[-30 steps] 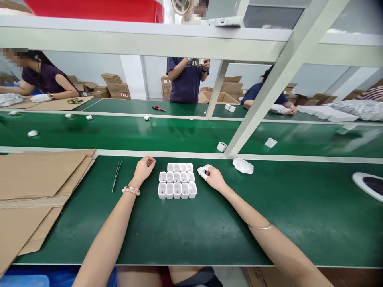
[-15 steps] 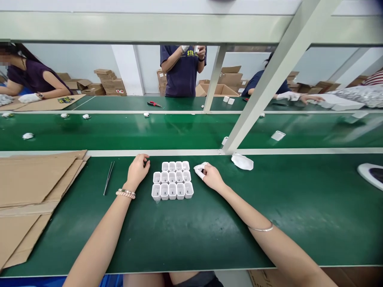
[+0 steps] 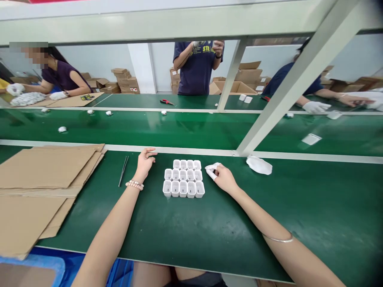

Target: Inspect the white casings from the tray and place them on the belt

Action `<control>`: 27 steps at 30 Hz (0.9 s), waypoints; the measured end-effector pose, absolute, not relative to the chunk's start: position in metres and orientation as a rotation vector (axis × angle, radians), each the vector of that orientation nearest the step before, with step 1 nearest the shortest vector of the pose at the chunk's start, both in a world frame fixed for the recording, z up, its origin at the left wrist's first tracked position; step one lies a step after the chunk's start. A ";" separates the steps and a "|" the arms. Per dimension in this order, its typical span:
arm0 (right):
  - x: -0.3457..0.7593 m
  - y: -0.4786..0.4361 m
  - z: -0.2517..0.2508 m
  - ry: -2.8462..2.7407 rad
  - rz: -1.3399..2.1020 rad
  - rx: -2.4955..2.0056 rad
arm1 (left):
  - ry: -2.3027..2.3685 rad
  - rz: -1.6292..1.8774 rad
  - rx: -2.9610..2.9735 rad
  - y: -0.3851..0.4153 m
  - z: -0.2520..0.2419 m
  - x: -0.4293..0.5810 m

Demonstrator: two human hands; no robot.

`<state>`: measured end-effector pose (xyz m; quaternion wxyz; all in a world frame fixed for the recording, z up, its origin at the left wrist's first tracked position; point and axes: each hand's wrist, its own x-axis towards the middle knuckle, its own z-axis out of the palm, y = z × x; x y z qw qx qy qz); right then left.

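Note:
A block of several small white open-topped plastic cases (image 3: 184,178) stands on the green table mat between my hands. My left hand (image 3: 145,159) rests just left of the block, near the white rail, with its fingers loosely curled and nothing visible in them. A bead bracelet sits on that wrist. My right hand (image 3: 220,175) lies just right of the block. White covers are on its fingertips, which are pinched together, and I cannot make out whether they hold anything.
Thin metal tweezers (image 3: 123,170) lie left of my left hand, beside flat cardboard sheets (image 3: 44,175). A crumpled white glove (image 3: 259,164) lies at the foot of a slanted frame strut (image 3: 287,91). Beyond the rail runs a green belt (image 3: 179,129) carrying small white parts; other people work across it.
The view has shifted a little to the left and down. My left hand edged up toward the rail with a finger stretched out. My right hand and the cases stayed put.

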<state>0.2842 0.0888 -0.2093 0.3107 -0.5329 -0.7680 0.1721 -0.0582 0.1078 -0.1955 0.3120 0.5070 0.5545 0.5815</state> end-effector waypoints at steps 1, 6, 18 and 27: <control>0.285 0.089 -0.210 -2.029 0.449 -1.405 | 1.427 1.538 1.293 0.108 -0.194 -0.059; 0.288 0.094 -0.217 -2.049 0.452 -1.439 | 1.274 1.552 1.141 0.105 -0.184 -0.060; 0.284 0.091 -0.212 -2.026 0.440 -1.384 | 1.187 1.559 1.017 0.105 -0.181 -0.060; 0.285 0.091 -0.213 -2.019 0.450 -1.396 | 1.242 1.548 1.004 0.105 -0.182 -0.059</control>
